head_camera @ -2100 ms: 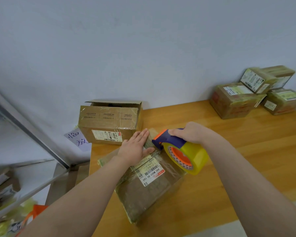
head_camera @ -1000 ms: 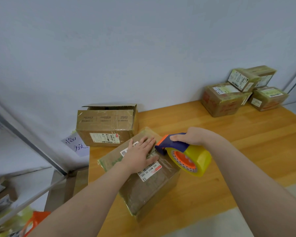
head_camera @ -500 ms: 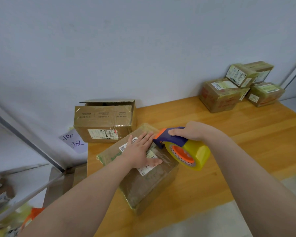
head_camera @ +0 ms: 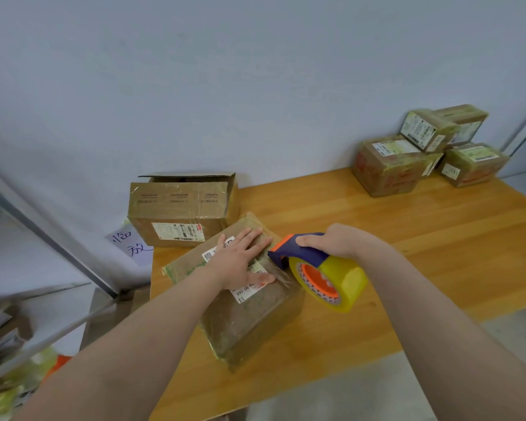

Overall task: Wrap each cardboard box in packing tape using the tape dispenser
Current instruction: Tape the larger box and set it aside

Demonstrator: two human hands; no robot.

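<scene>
The fingers (head_camera: 257,238) of the left hand (head_camera: 239,259) lie straight and close together, pressed flat on top of the cardboard box (head_camera: 255,320), with the thumb stretched over its white label (head_camera: 249,291); they grip nothing and only pin the box down. The right hand (head_camera: 337,241) has its fingers curled tight round the dark blue handle of the tape dispenser (head_camera: 304,253); the dispenser's orange nose sits at the box's right top edge, just beside the left fingertips; its yellow roll hangs off that side, above the bench (head_camera: 422,238). A short, crinkled strip of tape (head_camera: 281,276) runs from the dispenser's mouth onto the box top near the thumb.

The box lies skewed at the near left part of the bench; its top and near face look glossy with tape. Behind it, against the wall, stands an open-topped box (head_camera: 179,208); at the far right end sits a heap of smaller boxes (head_camera: 389,168) that look wrapped; a handwritten note (head_camera: 131,244) hangs by the bench's left end.

By my reading, a band is being laid on this one box and the wrap is partway through. The next move calls for drawing the dispenser on over the edge under steady tension while the flat hand holds the box and smooths the strip; slack would let it wrinkle.
</scene>
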